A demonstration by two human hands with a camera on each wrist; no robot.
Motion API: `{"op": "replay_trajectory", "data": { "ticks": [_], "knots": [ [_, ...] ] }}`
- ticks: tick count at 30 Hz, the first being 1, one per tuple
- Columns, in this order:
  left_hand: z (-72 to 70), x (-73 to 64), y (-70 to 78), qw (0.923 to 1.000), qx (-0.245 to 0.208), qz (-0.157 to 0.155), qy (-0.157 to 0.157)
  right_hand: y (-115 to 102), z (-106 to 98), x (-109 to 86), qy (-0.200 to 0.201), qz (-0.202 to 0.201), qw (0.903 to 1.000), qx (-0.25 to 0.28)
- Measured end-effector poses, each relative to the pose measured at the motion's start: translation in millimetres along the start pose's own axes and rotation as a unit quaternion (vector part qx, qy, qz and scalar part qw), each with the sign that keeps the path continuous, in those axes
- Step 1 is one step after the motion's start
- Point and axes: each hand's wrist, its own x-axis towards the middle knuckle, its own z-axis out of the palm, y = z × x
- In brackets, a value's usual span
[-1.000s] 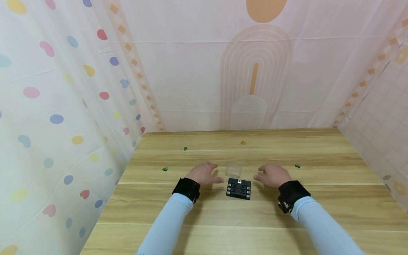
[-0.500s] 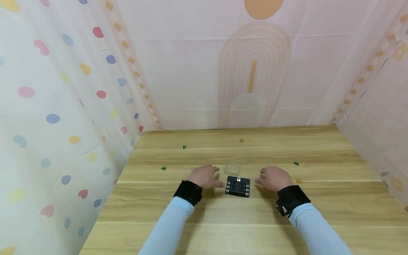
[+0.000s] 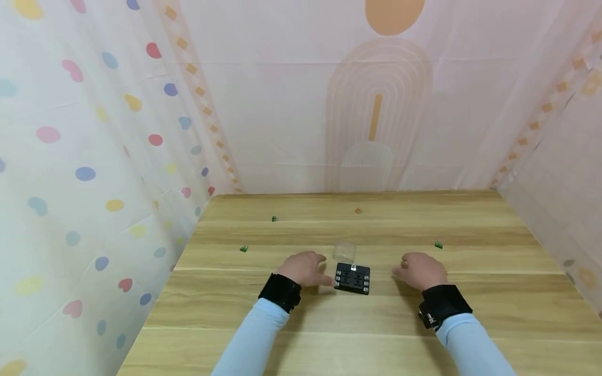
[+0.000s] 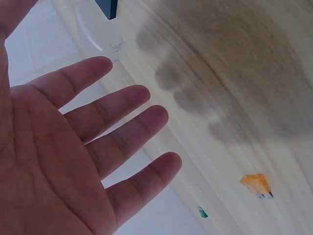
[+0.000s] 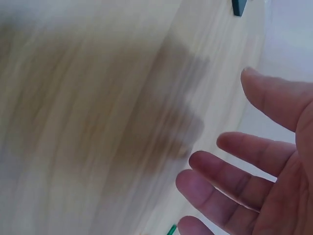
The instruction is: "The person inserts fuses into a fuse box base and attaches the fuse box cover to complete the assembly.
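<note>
A black fuse block (image 3: 352, 279) with metal terminals along its sides lies on the wooden table. Just behind it is a clear plastic cover (image 3: 345, 251). On the block's left side is my left hand (image 3: 303, 270), fingers spread, thumb tip overlapping the block's left edge in the head view. The left wrist view shows its palm holding nothing, with an orange blade fuse (image 4: 257, 183) on the table beyond. My right hand (image 3: 421, 271) hovers to the right of the block, apart from it. Its fingers (image 5: 230, 171) are relaxed and hold nothing in the right wrist view.
Small green blade fuses lie scattered: one green fuse (image 3: 244, 249) at left, another green fuse (image 3: 275, 219) farther back, a third green fuse (image 3: 439, 244) at right. An orange fuse (image 3: 359, 210) sits near the back. Patterned curtains (image 3: 282, 104) hang behind the table and along both sides.
My right hand has drawn away from the block, to the right and nearer the body, covering an orange fuse seen half a second ago. My left hand has shifted slightly nearer the body.
</note>
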Motion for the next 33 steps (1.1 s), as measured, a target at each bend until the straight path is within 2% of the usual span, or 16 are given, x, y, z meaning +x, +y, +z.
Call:
{"op": "replay_trajectory", "data": {
  "ticks": [8,15,19,23,27,33],
  "knots": [
    [3.2,1.0,4.0,1.0000,0.001,0.001,0.003,20,-3,-5.4,0.019,0.041,0.9990,0.001],
    [6.4,1.1,5.1,1.0000,0.003,0.007,0.000,34,0,-7.9,0.057,0.078,0.9953,-0.014],
    [7.2,1.4,5.3,0.9999,0.005,0.011,0.001,38,0,-10.0,0.065,0.116,0.9911,0.001],
    [7.0,0.8,5.7,0.9999,0.003,0.012,0.002,41,-2,-11.5,0.052,0.146,0.9875,0.029],
    [7.5,0.1,6.1,0.9999,0.001,0.011,0.004,44,0,-11.2,0.039,0.156,0.9861,0.041],
    [7.7,-0.4,6.6,0.9999,0.001,0.012,0.006,45,2,-10.7,0.049,0.151,0.9870,0.027]
  ]
}}
